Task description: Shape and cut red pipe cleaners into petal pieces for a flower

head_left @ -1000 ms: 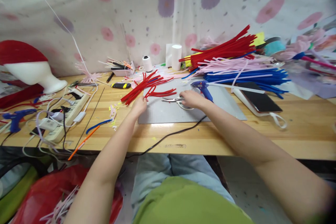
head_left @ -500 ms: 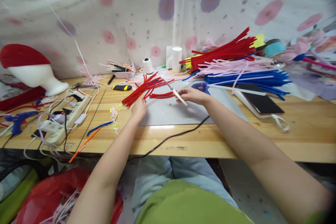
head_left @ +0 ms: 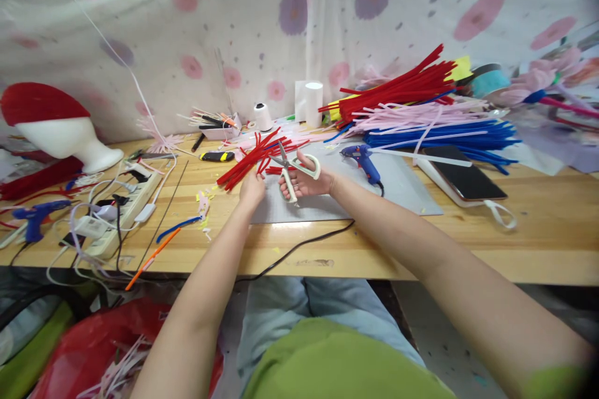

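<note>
My right hand (head_left: 309, 182) grips a pair of white-handled scissors (head_left: 292, 168), blades pointing up and left toward a bundle of short red pipe cleaners (head_left: 253, 153). My left hand (head_left: 251, 189) is closed on the near end of that red bundle, at the left edge of a grey cutting mat (head_left: 355, 190). Both hands are over the wooden table (head_left: 327, 249), close together.
A blue glue gun (head_left: 362, 159) lies on the mat to the right, its black cord running off the table's front edge. Piles of long red, pink and blue pipe cleaners (head_left: 421, 115) and a phone (head_left: 461, 177) lie right. A power strip (head_left: 124, 202) and foam head (head_left: 60, 131) lie left.
My right hand has picked the scissors up off the mat and carried them left toward the red bundle. My left hand has stayed on the bundle.
</note>
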A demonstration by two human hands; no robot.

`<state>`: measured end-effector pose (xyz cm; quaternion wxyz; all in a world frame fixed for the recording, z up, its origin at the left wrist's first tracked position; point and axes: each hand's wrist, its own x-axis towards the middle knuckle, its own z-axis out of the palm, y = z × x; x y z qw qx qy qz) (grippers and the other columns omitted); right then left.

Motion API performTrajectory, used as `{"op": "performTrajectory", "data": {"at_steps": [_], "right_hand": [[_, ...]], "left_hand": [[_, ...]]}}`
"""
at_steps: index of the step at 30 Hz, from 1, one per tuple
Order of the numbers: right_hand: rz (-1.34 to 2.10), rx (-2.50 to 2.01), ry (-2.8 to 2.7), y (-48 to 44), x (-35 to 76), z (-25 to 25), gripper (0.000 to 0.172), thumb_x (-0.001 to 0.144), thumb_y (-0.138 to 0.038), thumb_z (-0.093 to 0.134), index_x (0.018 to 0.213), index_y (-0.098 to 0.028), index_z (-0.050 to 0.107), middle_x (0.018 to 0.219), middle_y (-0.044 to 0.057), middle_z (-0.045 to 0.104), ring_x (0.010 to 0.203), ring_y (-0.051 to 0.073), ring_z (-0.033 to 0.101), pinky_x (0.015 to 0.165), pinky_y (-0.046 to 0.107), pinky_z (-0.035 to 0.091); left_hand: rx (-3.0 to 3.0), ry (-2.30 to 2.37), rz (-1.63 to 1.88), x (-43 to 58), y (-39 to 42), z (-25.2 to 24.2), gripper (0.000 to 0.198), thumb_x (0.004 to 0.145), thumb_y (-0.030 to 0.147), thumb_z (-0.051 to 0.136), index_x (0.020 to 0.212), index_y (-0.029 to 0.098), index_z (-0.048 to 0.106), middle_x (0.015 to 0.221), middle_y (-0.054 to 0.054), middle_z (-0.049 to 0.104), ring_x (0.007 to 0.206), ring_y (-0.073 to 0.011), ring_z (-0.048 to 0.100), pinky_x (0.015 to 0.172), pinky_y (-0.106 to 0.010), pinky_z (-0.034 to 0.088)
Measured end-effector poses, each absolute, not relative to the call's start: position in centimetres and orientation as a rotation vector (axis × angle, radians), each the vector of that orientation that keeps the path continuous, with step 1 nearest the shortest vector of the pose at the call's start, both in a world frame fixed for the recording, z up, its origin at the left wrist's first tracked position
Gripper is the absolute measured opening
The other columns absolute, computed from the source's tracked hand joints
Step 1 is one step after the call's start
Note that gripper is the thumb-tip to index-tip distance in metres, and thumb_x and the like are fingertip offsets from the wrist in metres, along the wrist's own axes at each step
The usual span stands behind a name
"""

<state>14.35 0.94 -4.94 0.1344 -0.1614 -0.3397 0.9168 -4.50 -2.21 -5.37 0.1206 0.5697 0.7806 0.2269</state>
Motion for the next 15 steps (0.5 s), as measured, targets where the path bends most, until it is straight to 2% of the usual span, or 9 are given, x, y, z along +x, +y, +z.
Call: {"op": "performTrajectory", "data": {"at_steps": [4,9,15], "right_hand": [[2.662,-0.420,-0.953,1.2,13.9,-5.4,0.078,0.074,-0.076,0.020,0.090,-0.009,0.056,0.079,0.014,0.063,0.077,0.021,0.061,0.073,0.038,0.050],[2.620,-0.362,-0.882,1.5,13.9,-5.5,0.080,0.073,-0.077,0.021,0.091,-0.007,0.057,0.078,0.015,0.063,0.079,0.022,0.061,0.076,0.039,0.049],[2.570,-0.280,-0.839,1.5,14.3,-5.5,0.084,0.071,-0.079,0.020,0.091,-0.007,0.058,0.083,0.016,0.063,0.086,0.024,0.060,0.083,0.041,0.046]], "left_hand": [[1.749,2.306,0.648,-3.8,-3.1,-5.3,0.031,0.086,0.023,0.029,0.094,0.017,0.058,0.097,-0.012,0.064,0.096,-0.0213,0.058,0.079,-0.031,0.041],[1.868,2.310,0.564,-2.7,-4.3,-5.6,0.033,0.088,0.029,0.025,0.101,0.020,0.054,0.095,-0.011,0.065,0.088,-0.0221,0.061,0.072,-0.031,0.042],[2.001,2.218,0.635,-2.5,-4.6,-6.3,0.033,0.089,0.028,0.024,0.104,0.022,0.052,0.097,-0.008,0.064,0.087,-0.0201,0.060,0.072,-0.030,0.041]]}}
